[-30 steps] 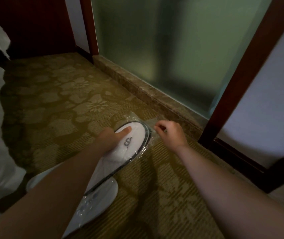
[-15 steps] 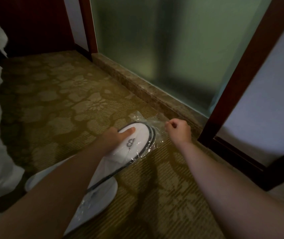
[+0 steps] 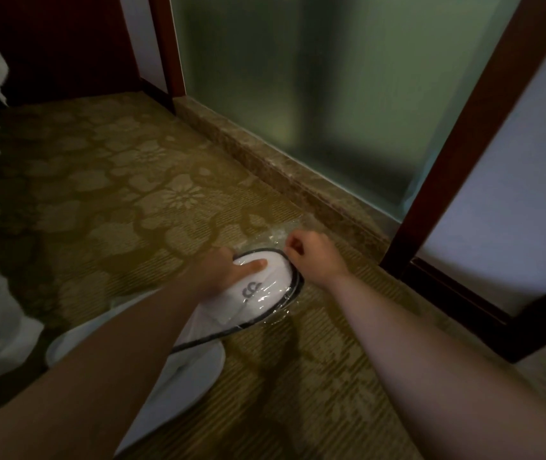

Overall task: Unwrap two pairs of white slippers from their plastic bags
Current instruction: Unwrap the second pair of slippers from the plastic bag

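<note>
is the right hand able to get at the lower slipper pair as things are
Probably not yet: the right hand pinches the bag of the top pair, and the left forearm crosses the lower pair.

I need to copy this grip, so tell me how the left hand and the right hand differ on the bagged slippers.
The left hand grips the bagged slippers themselves, thumb flat on top; the right hand pinches only the loose plastic bag past the toe. The left hand lies over the slippers; the right hand is curled into a fist beside them. Both work on the same pair, on the carpet.
</note>
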Tool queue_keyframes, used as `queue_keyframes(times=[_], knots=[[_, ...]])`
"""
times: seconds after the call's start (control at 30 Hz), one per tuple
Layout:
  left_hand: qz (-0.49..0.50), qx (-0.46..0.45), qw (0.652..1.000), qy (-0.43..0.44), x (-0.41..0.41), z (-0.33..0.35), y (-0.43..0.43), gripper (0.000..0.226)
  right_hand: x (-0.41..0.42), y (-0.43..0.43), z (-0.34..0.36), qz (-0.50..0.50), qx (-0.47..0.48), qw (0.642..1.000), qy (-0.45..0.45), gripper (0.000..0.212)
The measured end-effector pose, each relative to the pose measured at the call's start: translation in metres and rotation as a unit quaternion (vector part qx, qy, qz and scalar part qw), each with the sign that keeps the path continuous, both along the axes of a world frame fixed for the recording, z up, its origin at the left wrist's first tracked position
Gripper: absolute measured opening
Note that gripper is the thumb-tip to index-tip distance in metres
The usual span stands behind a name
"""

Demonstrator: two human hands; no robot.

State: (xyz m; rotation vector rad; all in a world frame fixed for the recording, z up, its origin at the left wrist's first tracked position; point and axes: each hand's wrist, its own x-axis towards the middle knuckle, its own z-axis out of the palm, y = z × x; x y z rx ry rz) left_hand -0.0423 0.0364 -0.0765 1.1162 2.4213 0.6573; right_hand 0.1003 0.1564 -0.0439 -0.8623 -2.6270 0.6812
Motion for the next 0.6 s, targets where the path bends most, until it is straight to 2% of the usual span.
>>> queue_keyframes(times=[0.23,0.43,0.53,0.6], knots=[[-0.023,0.02,0.999,-0.037,-0.001,-0.001,0.002,0.061,0.015,0.02,-0.001,-0.154,-0.042,0.986,0.039,0.015],[-0.06,0.074,0.99,-0.106,0.0,0.0,0.003,0.062,0.029,0.038,-0.01,-0.219,-0.12,0.965,0.078,0.016],[-0.052,0.089,0.988,-0.115,0.002,-0.001,0.006,0.045,0.027,0.046,-0.014,-0.249,-0.155,0.953,0.076,0.011],[-0.042,0.102,0.987,-0.116,0.003,-0.002,0.007,0.045,0.026,0.048,-0.018,-0.255,-0.165,0.951,0.05,0.013]])
